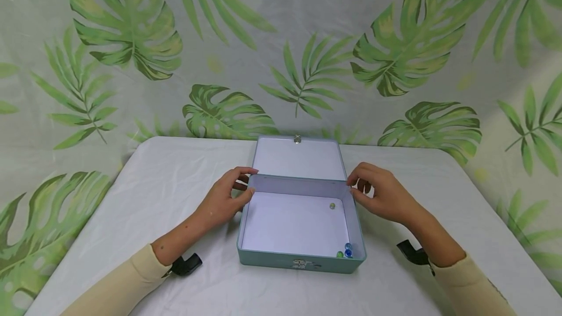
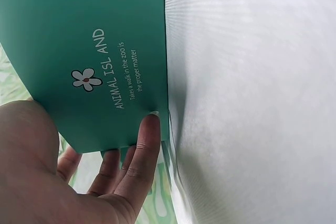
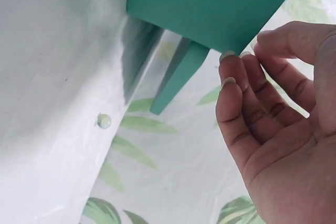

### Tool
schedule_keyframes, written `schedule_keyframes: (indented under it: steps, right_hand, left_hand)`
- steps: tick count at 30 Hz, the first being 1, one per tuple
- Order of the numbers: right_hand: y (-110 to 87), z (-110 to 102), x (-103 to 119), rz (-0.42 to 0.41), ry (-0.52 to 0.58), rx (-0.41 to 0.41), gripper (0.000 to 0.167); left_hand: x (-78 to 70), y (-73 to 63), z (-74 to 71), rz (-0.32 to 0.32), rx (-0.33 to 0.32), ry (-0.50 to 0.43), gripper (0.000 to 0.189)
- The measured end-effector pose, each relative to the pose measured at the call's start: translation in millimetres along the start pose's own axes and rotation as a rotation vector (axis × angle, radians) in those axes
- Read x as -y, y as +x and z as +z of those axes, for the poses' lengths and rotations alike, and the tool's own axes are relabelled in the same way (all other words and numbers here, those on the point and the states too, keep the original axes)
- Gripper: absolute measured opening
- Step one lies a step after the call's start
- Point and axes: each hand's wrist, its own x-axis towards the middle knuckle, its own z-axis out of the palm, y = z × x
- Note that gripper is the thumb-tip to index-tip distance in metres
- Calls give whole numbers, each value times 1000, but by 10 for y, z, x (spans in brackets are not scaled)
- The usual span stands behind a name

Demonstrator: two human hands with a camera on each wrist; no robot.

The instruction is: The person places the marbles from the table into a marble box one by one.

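Note:
A green tin box stands on the white table with its hinged lid laid back behind it. My left hand grips the far left corner, thumb at the rim and fingers along the outer side. At the far right corner, my right hand pinches the rim with curled fingers. Inside, a yellow-green marble lies toward the back right. Blue marbles and a green marble are gathered in the front right corner. The left wrist view shows lettering and a flower on the box's side.
Another clear greenish marble sits on the tablecloth near the table's far edge. A metal clasp projects from the box front, and its counterpart is on the lid's edge. A leaf-patterned curtain hangs behind the table.

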Motion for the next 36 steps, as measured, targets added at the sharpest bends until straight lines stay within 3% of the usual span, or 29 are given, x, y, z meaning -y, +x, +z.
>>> schedule_keyframes:
  steps: [15, 26, 31, 36]
  right_hand:
    - [-65, 33, -328, 76, -90, -23, 22]
    - [-132, 67, -462, 167, -180, 68, 32]
    - [-161, 106, -520, 231, -178, 143, 42]
    - [-182, 157, -583, 240, -178, 177, 49]
  left_hand:
    - [2, -7, 0, 0, -3, 0, 43]
    - [5, -1, 4, 5, -2, -4, 44]
    - [9, -4, 8, 2, -1, -9, 44]
    - [12, 0, 7, 12, -2, 9, 44]
